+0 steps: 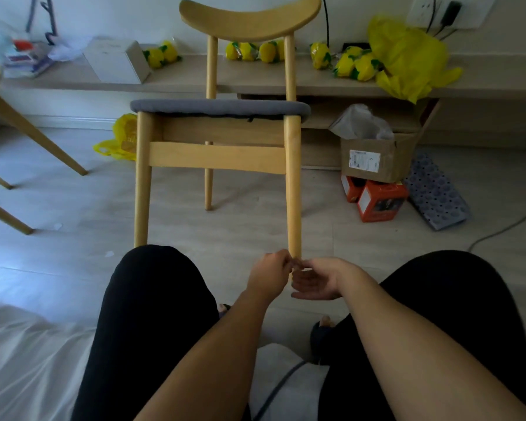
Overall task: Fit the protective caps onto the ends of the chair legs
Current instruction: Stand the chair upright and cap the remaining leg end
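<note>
Evidently fitting at the foot of the near right chair leg (293, 192): pinching what seems the cap with left hand (269, 276), cupping below with right hand (315, 282), fingers loosely spread. Next: square it, press firmly.

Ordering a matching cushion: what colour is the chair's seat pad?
Grey; the seat pad shows best in the head view.
</note>
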The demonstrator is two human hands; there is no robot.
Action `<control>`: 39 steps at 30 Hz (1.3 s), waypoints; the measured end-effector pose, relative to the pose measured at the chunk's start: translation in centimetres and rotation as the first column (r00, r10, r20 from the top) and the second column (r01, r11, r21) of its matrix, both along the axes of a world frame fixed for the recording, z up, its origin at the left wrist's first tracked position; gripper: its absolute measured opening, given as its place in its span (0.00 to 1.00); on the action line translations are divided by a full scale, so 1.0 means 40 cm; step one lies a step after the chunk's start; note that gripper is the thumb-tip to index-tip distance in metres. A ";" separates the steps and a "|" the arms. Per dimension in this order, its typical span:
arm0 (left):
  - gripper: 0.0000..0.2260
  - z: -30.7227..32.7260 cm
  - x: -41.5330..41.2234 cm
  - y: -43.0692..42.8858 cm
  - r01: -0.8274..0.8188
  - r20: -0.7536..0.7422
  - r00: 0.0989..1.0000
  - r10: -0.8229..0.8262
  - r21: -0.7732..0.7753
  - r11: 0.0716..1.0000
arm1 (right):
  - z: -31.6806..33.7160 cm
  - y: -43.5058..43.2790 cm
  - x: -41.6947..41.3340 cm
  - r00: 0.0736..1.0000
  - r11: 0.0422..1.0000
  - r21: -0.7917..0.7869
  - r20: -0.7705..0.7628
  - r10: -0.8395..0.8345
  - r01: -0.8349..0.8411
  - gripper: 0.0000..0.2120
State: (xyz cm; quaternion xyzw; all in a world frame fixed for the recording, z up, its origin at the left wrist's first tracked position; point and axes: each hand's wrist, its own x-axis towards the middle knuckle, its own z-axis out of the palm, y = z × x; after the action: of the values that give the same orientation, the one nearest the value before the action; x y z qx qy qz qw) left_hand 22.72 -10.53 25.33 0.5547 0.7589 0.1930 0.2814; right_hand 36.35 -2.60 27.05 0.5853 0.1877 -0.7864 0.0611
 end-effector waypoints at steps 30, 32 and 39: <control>0.16 -0.208 -0.005 -0.033 0.100 0.403 -0.160 0.901 -0.902 0.421 | -0.216 -0.123 -0.002 0.737 0.689 -0.385 -0.035 -0.675 0.614 0.15; 0.18 -0.211 -0.005 -0.026 0.097 0.400 -0.157 0.903 -0.904 0.417 | -0.224 -0.118 -0.002 0.718 0.673 -0.378 -0.030 -0.696 0.636 0.15; 0.20 -0.222 0.000 -0.016 0.097 0.432 -0.120 0.894 -0.891 0.443 | -0.225 -0.116 -0.002 0.694 0.648 -0.382 -0.026 -0.720 0.659 0.16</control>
State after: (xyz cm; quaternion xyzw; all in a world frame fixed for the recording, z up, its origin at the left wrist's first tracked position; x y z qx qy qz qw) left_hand 22.72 -11.19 16.45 -0.2091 0.5058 0.2819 0.7880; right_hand 36.27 -7.25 18.03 0.5209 -0.1852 -0.8179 -0.1592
